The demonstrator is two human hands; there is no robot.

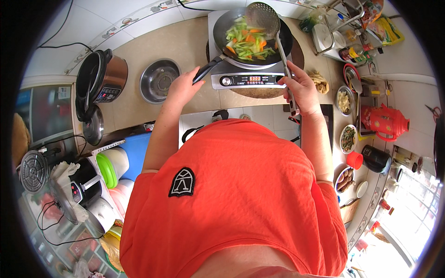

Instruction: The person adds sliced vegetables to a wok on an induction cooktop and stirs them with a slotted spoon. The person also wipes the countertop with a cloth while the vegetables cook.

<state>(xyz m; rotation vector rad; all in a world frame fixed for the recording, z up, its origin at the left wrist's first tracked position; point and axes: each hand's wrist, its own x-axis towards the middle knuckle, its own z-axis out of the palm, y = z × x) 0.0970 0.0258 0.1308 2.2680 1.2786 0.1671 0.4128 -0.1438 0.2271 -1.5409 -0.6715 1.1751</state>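
My left hand [183, 87] is closed around the black handle of a dark wok [222, 33], which sits on an electric cooktop [236, 80] with a lit display. Chopped green vegetables and orange carrot slices [248, 41] lie in the wok. In my right hand [301, 87] is the long handle of a perforated metal skimmer [262, 17], its round head over the right rear part of the wok. The food under the skimmer's head is partly hidden. An empty-handled steel bowl [160, 80] with small scraps stands left of the cooktop.
A copper-coloured electric cooker [116, 76] stands open at left, a glass lid [93, 125] near it. Right of the cooktop are a yellowish cloth [318, 82], a bottle rack [323, 34], a bowl of pale slices [344, 101], a plate of cooked food [348, 139] and a red thermos [384, 121].
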